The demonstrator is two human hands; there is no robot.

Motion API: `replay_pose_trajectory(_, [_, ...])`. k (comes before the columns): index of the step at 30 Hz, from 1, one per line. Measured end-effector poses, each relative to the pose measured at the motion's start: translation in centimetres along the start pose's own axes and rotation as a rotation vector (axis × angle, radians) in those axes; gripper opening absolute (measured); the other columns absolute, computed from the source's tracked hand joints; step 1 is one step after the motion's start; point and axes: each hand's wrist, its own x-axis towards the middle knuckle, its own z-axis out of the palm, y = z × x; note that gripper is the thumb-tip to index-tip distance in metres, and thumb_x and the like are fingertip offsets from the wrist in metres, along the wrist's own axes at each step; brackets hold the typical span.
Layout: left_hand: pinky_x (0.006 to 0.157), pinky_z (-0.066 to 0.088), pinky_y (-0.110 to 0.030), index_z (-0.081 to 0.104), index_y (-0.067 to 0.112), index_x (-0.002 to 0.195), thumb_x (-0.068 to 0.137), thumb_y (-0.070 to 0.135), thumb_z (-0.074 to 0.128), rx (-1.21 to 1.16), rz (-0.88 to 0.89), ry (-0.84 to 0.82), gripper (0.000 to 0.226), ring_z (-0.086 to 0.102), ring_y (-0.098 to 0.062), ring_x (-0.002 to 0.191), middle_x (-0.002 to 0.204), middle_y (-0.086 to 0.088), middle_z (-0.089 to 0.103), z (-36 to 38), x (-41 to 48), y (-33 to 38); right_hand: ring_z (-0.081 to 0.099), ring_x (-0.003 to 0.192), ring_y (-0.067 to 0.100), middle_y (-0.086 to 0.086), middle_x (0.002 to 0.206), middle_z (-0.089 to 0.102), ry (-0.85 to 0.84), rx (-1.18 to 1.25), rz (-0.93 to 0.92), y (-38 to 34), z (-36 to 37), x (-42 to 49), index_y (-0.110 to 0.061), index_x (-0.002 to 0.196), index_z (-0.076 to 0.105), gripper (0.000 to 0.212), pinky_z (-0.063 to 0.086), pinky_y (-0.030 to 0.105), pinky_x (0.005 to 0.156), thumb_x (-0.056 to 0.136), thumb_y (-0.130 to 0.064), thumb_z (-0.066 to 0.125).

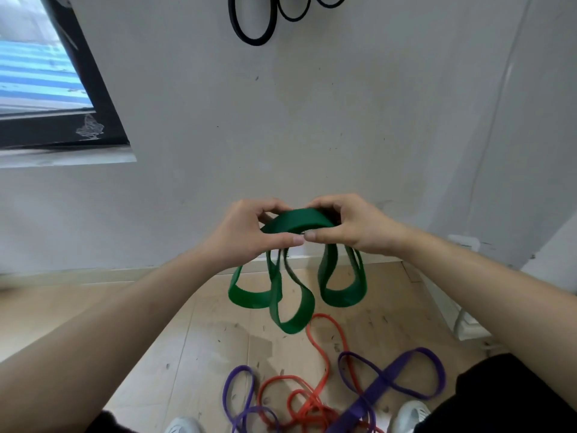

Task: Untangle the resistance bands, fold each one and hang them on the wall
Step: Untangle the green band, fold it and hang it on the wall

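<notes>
Both hands grasp the green band (298, 220).
Left hand (246, 232) and right hand (349, 225) pinch its top; loops dangle below, above the red band (321, 354).

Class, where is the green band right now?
Head view, centre: the green band is gripped between the left hand and right hand before the wall, loops dangling above the red band.

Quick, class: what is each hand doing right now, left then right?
The left hand is closed, gripping the green band.
The right hand is closed, gripping the same green band.
</notes>
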Motion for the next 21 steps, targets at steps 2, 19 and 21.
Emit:
replay_pose_trajectory(2, [0.068,0.056,-0.025,0.073,0.032,0.103,0.066,0.048,0.089,0.025,-0.034,-0.058,0.043,0.068,-0.008,0.077,0.093,0.012,0.074,0.0,-0.2,-0.2,0.069,0.085,0.011,0.000,0.094,0.073,0.000,-0.031,-0.003,-0.2,-0.5,-0.2,-0.010,0.116,0.069,0.029,0.055,0.026,0.080,0.089,-0.018,0.075])
replay_pose_trajectory(19, [0.086,0.054,-0.021,0.072,0.024,0.111,0.085,0.009,0.078,-0.107,-0.080,-0.199,0.031,0.070,-0.007,0.099,0.098,0.005,0.076,0.0,-0.9,0.2,0.064,0.084,0.015,0.011,0.095,0.071,0.045,0.095,0.012,0.3,0.5,-0.8,-0.010,0.112,0.069,0.022,0.052,0.032,0.078,0.092,-0.016,0.073])
replay_pose_trajectory(21, [0.097,0.054,-0.034,0.067,0.022,0.123,0.087,0.010,0.075,-0.297,-0.137,-0.193,0.039,0.069,-0.014,0.110,0.111,0.000,0.075,0.7,-1.4,0.0,0.065,0.085,0.010,0.005,0.094,0.071,0.101,0.211,0.014,0.4,1.1,-0.9,-0.007,0.113,0.068,0.022,0.053,0.024,0.078,0.091,-0.010,0.071])
